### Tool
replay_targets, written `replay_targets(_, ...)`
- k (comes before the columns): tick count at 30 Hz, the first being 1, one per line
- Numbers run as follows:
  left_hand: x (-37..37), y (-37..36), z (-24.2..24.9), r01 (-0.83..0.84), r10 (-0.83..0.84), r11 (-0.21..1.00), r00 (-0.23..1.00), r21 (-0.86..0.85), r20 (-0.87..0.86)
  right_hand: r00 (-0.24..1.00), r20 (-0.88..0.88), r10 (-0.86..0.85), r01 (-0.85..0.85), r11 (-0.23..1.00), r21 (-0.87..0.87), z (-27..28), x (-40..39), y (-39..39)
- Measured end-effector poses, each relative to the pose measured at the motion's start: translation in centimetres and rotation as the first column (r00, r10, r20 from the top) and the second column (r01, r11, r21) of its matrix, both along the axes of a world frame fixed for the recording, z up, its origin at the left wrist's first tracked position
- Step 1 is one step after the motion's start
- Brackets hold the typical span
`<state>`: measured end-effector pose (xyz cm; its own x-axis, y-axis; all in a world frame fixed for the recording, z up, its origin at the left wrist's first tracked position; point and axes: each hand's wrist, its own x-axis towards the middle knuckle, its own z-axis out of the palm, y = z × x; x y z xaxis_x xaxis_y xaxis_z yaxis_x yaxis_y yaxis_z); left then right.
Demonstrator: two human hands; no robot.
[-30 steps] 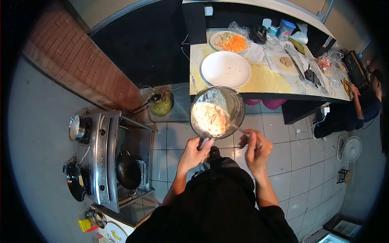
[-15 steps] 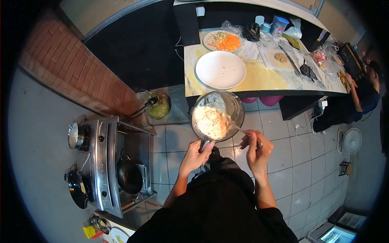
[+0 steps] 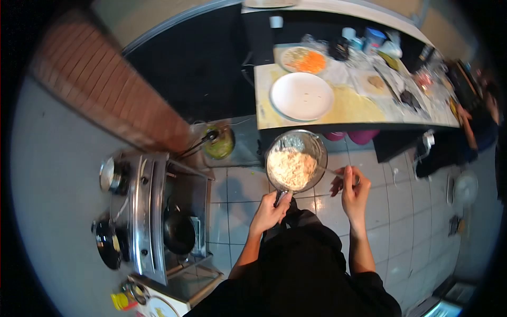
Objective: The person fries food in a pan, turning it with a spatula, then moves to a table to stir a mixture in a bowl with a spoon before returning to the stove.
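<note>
My left hand (image 3: 270, 214) is closed around the dark handle of a deep round pan (image 3: 323, 153), held above the floor just in front of the counter. Inside lies a pale, lumpy mixture (image 3: 290, 168), with some bare pan wall showing at the far side. To the right of the pan, my right hand (image 3: 355, 190) grips the thin handle of what looks like a metal spoon (image 3: 330, 170). The spoon's head is hidden in the mixture.
On the counter (image 3: 359, 108) are a white plate (image 3: 302, 96) and a plate of chopped vegetables (image 3: 306, 62). A stove (image 3: 145, 211) with pans stands left, near a green gas cylinder (image 3: 219, 143). Another person (image 3: 478, 132) works at far right.
The whole view has shifted, so the counter, stove and pan now appear farther right. The mixture looks lumpier and more spread out. Both hands keep their holds.
</note>
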<state>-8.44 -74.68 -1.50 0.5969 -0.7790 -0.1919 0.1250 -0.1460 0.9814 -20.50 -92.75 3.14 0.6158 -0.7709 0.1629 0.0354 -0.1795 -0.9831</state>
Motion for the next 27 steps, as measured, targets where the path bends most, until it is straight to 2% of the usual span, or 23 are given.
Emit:
replay_targets(1,-0.5,1.0,-0.1,-0.060,0.060,0.998,0.998,-0.013,-0.011,0.998,0.002,0.055,-0.055,0.998,-0.009,-0.5,0.6,0.6)
replay_targets(4,-1.9,6.8,-1.6,-0.189,0.188,0.982,0.980,-0.001,0.069,0.957,-0.004,0.291,-0.284,0.935,0.215,-1.5,2.3,4.3)
replay_targets(5,-2.3,8.7,-1.5,-0.260,0.260,0.966,0.963,-0.005,0.070,0.933,-0.003,0.360,-0.352,0.912,0.210,-1.9,3.0,5.6)
replay_targets(7,-4.0,12.1,-1.2,-0.336,0.336,0.941,0.942,0.028,0.014,0.879,0.010,0.476,-0.451,0.825,0.339,-2.8,4.2,8.0)
replay_targets(12,-9.2,19.4,-2.3,-0.664,0.667,0.745,0.745,0.069,-0.030,0.696,0.001,0.718,-0.677,0.655,0.335,-4.1,7.1,15.9)
replay_targets(16,-13.8,24.9,-3.5,-0.825,0.827,0.559,0.546,0.090,-0.135,0.432,-0.038,0.901,-0.820,0.410,0.400,-5.4,8.5,23.1)
replay_targets(20,-17.3,29.3,-4.1,-0.935,0.925,0.344,0.322,0.088,-0.201,0.140,-0.059,0.988,-0.895,0.152,0.419,-5.5,9.4,29.9)
replay_targets(21,-18.0,30.0,-4.2,-0.951,0.940,0.295,0.273,0.087,-0.206,0.089,-0.064,0.994,-0.902,0.107,0.419,-5.6,9.8,31.4)
replay_targets(23,-19.7,31.8,-4.7,-0.980,0.980,0.168,0.153,0.111,-0.129,-0.132,-0.095,0.987,-0.926,-0.088,0.367,-6.2,10.0,34.9)
replay_targets(24,-20.1,32.6,-4.4,-0.986,0.984,0.111,0.092,0.126,-0.150,-0.213,-0.090,0.973,-0.912,-0.166,0.374,-6.3,10.4,36.7)
replay_targets(27,-21.2,35.3,-4.8,-0.990,0.983,-0.054,-0.076,0.134,-0.167,-0.389,-0.081,0.918,-0.860,-0.330,0.389,-7.5,11.2,42.4)
